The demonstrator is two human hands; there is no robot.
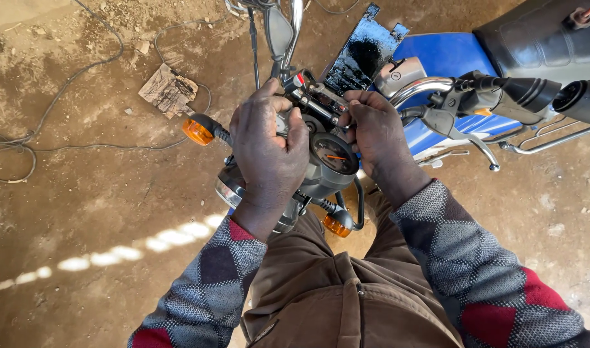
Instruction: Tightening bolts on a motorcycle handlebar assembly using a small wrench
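I look down on the front of a blue motorcycle. My left hand (pixel 268 149) lies over the left side of the instrument cluster, fingers curled on the bracket by the handlebar clamp (pixel 311 96). My right hand (pixel 374 129) pinches a small part at the clamp's right side, just above the round speedometer (pixel 333 154). What the fingertips hold is too small to tell. Two orange turn signals (pixel 197 131) (pixel 337 225) stick out on either side of the headlight (pixel 229 188).
The right handlebar with its black grip (pixel 523 93) and brake lever (pixel 465 132) reaches to the right over the blue tank (pixel 446 55). A black oily plate (pixel 366 51) stands behind the clamp. Cables (pixel 63 90) and a wooden scrap (pixel 168 90) lie on the dirt floor.
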